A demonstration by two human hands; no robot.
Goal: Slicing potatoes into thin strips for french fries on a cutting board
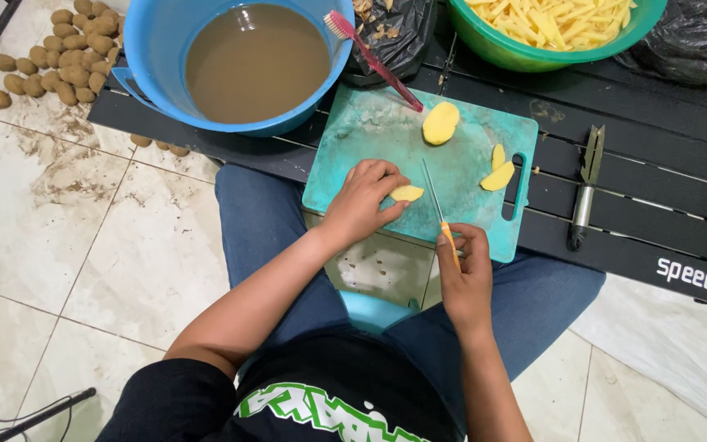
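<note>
Pinning pale-yellow peeled potato slice [407, 193] under left hand [362, 205] | right hand [464, 274] grip clamped on orange-handled thin-bladed knife [439, 211] | teal plastic cutting board [370, 139]

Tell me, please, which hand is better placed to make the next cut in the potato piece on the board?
Probably the right hand: it holds the knife, blade beside the potato piece. The left hand pins that piece to the board.

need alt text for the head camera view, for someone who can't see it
A seated person's left hand steadies a potato piece on a teal cutting board while the right hand holds a knife beside it.
</note>
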